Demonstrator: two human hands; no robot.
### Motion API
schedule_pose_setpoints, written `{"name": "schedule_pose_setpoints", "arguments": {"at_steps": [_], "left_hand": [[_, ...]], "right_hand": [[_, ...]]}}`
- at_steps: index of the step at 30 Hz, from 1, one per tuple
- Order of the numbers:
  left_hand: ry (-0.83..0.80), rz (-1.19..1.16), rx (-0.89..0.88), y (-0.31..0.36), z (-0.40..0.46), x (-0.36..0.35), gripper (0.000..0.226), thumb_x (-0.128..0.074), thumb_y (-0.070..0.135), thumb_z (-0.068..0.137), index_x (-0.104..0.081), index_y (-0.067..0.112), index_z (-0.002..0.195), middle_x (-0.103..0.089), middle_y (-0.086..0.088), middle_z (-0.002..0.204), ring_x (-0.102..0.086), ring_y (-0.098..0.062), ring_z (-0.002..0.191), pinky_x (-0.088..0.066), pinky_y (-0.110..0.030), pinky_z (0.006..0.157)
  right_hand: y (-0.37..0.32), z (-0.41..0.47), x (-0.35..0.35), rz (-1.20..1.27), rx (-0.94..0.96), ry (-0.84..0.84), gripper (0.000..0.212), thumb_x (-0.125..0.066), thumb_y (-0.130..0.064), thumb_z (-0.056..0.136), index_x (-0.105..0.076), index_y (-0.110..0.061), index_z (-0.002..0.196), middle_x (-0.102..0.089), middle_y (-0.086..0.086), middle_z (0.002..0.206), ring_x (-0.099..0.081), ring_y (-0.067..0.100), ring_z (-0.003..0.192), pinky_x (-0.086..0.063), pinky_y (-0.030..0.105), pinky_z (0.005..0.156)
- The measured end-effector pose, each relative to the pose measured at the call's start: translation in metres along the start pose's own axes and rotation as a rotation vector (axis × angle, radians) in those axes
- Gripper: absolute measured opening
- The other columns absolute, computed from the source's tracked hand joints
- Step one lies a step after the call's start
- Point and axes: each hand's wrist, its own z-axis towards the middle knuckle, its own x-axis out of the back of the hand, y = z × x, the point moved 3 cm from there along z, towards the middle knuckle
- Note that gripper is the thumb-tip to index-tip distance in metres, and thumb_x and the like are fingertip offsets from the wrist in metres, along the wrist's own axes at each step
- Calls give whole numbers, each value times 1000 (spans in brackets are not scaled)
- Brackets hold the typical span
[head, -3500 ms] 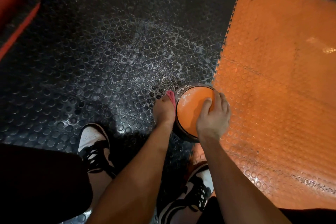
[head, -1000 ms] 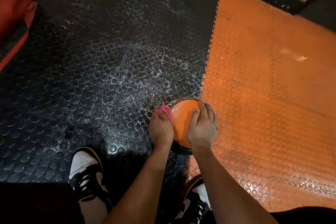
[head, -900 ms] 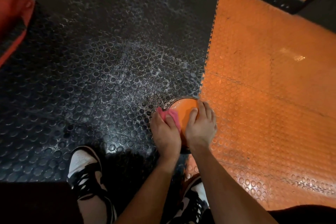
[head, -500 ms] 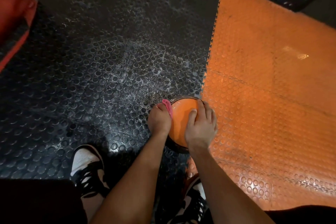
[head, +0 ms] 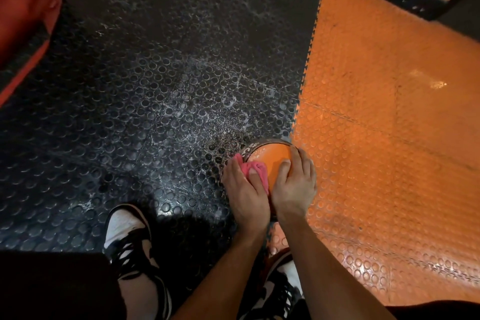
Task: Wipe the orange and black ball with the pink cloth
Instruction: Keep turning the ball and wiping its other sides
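The orange and black ball (head: 272, 154) sits on the floor at the seam between the black and orange mats. My left hand (head: 244, 193) lies on the ball's top left and presses the bunched pink cloth (head: 255, 171) against the orange face. My right hand (head: 294, 187) rests on the ball's right side, fingers spread over it, holding it steady. Both hands hide the near half of the ball.
A black studded mat (head: 155, 101) with white dust covers the left; an orange studded mat (head: 389, 150) covers the right. My two black-and-white shoes (head: 127, 236) stand just below the ball. A red padded object (head: 23, 26) sits at the far left edge.
My left hand has slid with the pink cloth from the ball's left edge onto its top face. The right hand has stayed on the ball's right side.
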Motion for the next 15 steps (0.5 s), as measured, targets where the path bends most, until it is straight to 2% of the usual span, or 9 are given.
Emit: {"name": "schedule_pose_setpoints", "arguments": {"at_steps": [2,4,6,7,9,11,13,15], "left_hand": [[-14,25,-21,-2,6,-2,56,-33,41,107,-47,7,149,-49,-12,153,-40,-26,144,-33,-45,120],[-14,14,30,-5,20,-7,58,-28,45,106,-54,9,142,-58,-12,142,-52,-27,133,-44,-47,111],[-49,-8,119,-10,36,-9,57,-24,50,105,-64,14,123,-69,-8,117,-66,-25,107,-57,-46,90],[-104,-14,184,-14,46,-9,55,-25,51,105,-66,15,109,-69,-5,100,-69,-23,91,-59,-42,79],[-300,-66,400,-26,66,-12,51,-29,47,108,-62,16,86,-61,1,74,-61,-17,67,-51,-28,60],[-424,-110,601,-35,79,-7,52,-35,49,107,-61,15,78,-54,4,68,-49,-13,58,-38,-24,53],[-431,-99,645,-39,82,-6,54,-37,53,106,-62,13,79,-52,4,68,-44,-11,56,-32,-23,51],[-344,-103,566,-39,69,-9,57,-30,53,107,-63,12,86,-56,3,69,-49,-13,57,-36,-23,52]], "right_hand": [[3,-1,0,15,10,18,55,-30,-45,104,-55,-28,151,-51,0,158,-42,29,149,-33,55,121],[4,-2,-1,10,15,28,55,-30,-44,104,-55,-28,151,-51,0,158,-42,29,149,-32,54,122],[6,-4,-1,11,15,29,55,-30,-44,104,-55,-28,151,-50,-1,159,-41,29,149,-31,53,123],[7,-7,-1,12,16,34,55,-30,-44,104,-55,-28,151,-50,-2,159,-41,29,149,-31,53,123],[10,-12,0,15,20,57,54,-30,-44,105,-55,-29,151,-51,-3,159,-41,28,150,-31,53,123],[10,-16,0,23,16,65,54,-30,-44,105,-55,-31,151,-50,-4,159,-39,27,151,-31,52,123],[9,-17,0,21,5,49,54,-29,-44,105,-53,-32,152,-48,-5,160,-37,26,152,-30,53,122],[11,-14,0,40,3,33,54,-28,-45,105,-53,-32,152,-48,-5,161,-37,28,151,-31,55,122]]}}
